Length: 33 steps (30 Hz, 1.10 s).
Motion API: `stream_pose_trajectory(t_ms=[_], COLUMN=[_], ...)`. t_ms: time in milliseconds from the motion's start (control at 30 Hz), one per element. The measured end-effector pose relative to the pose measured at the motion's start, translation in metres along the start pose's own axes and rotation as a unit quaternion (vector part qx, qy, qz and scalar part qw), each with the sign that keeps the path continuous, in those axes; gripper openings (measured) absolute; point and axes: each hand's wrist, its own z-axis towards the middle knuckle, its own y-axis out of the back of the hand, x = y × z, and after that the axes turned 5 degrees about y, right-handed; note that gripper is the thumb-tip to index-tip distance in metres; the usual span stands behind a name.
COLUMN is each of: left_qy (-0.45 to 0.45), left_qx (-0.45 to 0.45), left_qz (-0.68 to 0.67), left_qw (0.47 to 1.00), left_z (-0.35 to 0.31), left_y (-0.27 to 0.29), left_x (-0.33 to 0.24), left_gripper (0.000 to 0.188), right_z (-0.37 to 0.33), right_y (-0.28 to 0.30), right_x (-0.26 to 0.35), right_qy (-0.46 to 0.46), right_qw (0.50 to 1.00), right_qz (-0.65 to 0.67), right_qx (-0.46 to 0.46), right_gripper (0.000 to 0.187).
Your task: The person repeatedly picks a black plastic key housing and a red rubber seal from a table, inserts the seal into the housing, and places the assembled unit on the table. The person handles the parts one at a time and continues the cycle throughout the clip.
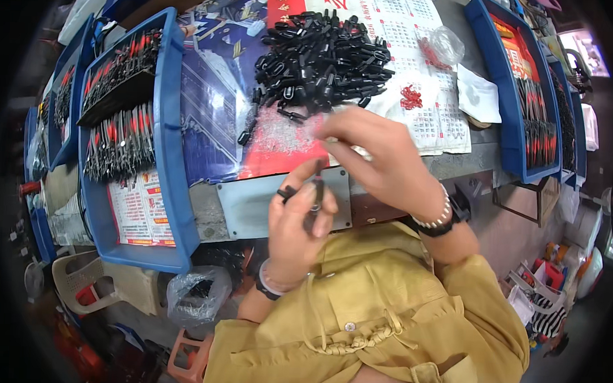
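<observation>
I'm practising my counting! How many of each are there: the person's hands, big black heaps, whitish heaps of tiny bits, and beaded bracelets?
Hands: 2, the left hand and the right hand
Black heap: 1
Whitish heap: 1
Beaded bracelet: 1
Total: 5

calendar sheet (pixel 416 131): red characters, date grids | red panel (pixel 286 3): characters | leaflet (pixel 144 213): printed lines (too small to read)
</observation>
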Motion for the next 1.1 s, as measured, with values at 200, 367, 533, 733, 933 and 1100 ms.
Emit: stream_pose_trajectory(t_ms=[200,367,533,733,933,1100], left_qy=[-0.03,-0.051,-0.067,-0.125,-0.134,-0.111], left_qx=[0.036,0.031,0.013,-0.052,0.025,0.041], left_qz=[-0.145,-0.183,-0.08,0.25,0.433,0.439], left_qw=[0.988,0.981,0.994,0.959,0.891,0.891], left_z=[-0.016,-0.022,-0.022,-0.014,-0.001,0.007], left_y=[0.037,0.051,0.042,0.007,-0.015,-0.028], left_x=[-0.011,-0.015,-0.018,-0.006,0.007,0.019], left_gripper=[0.025,0.02,0.014,0.027,0.019,0.015], right_z=[0.067,0.073,0.038,-0.021,-0.057,-0.072], right_y=[-0.075,-0.096,-0.052,-0.002,0.005,0.009], right_x=[-0.01,-0.007,0.006,0.024,0.016,0.01], right_qy=[0.139,0.153,0.069,-0.231,-0.202,-0.205], right_qw=[0.95,0.936,0.99,0.922,0.966,0.968], right_qz=[-0.189,-0.242,-0.031,0.294,0.158,0.142], right_qx=[0.208,0.207,0.118,0.099,0.026,-0.011], right_gripper=[0.014,0.014,0.016,0.027,0.027,0.025])
